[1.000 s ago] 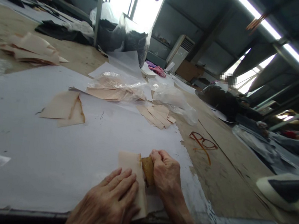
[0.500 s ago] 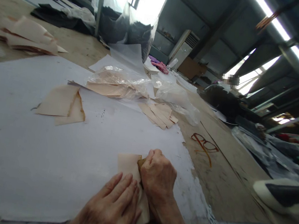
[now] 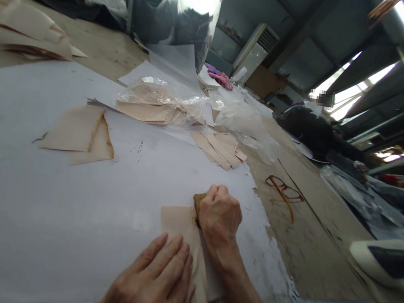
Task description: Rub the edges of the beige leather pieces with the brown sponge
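My left hand (image 3: 155,279) lies flat with fingers stretched over a pale beige sheet piece (image 3: 177,220), pressing it on the white paper at the table's near edge. Its right edge shows a brownish stain near the top. My right hand (image 3: 220,216) is closed round a yellow-brown, sponge-like pad (image 3: 198,204), just past the piece's top right corner. Most of the pad is hidden by the fingers. Further left, two beige pieces (image 3: 74,129) with brown-stained edges overlap each other.
Several beige strips (image 3: 219,149) lie ahead, beside clear plastic bags (image 3: 164,99) with more pieces. Brown-framed glasses (image 3: 284,189) rest at right, near a white and black object (image 3: 377,259). A stack of beige pieces (image 3: 27,31) is far left. A person (image 3: 309,126) sits further back.
My right hand has moved forward with the pad, beyond the piece's top corner, baring more of its right edge. My left hand stays on the piece. The camera view has shifted slightly.
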Demonstrator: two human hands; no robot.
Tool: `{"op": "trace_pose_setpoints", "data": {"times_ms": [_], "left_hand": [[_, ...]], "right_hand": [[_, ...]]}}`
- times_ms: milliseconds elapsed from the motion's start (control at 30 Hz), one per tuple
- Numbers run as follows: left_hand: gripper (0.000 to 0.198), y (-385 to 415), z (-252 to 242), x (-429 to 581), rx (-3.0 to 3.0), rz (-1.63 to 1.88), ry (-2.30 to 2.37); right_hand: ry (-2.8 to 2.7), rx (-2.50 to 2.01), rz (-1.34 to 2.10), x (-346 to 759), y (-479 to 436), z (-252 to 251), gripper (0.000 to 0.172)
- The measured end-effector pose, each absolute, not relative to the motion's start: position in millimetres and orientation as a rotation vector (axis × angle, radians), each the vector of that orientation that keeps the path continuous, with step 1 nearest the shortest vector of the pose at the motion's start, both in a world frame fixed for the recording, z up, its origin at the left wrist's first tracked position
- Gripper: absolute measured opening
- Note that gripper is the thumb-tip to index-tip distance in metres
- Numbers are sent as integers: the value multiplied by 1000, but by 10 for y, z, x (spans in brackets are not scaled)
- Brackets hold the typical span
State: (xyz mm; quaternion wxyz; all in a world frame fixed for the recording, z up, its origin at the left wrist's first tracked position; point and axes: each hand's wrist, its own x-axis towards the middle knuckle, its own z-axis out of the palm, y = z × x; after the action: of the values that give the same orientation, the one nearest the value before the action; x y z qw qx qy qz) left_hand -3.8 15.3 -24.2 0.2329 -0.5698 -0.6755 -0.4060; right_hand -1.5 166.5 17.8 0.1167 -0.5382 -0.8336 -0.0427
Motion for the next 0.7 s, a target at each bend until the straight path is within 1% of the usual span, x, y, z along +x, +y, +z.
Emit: {"op": "trace_pose_setpoints", "data": {"times_ms": [133,200,267,400,467,567,700], "left_hand": [[24,150,-189,-32,-1585,-1084,-1854],[25,149,-181,-29,-1584,-1078,-1853],[27,144,-183,-25,-1590,-1068,-1863],[29,132,-196,-18,-1619,-1039,-1872],[29,135,-203,-12,-1606,-1041,-1852],[28,149,-220,-3,-1563,-1062,-1835],[27,154,-252,-3,-1549,-1078,-1846]], "right_hand": [[-2268,-1499,279,85,1809,235,31],[-2261,-1419,357,179,1757,270,31],[-2348,-1355,268,261,1625,276,29],[-2561,-1354,-99,292,1365,205,25],[-2596,-1368,-230,244,1328,172,24],[-2624,-1352,-321,143,1367,165,24],[-2637,-1400,-357,22,1434,183,24]]}}
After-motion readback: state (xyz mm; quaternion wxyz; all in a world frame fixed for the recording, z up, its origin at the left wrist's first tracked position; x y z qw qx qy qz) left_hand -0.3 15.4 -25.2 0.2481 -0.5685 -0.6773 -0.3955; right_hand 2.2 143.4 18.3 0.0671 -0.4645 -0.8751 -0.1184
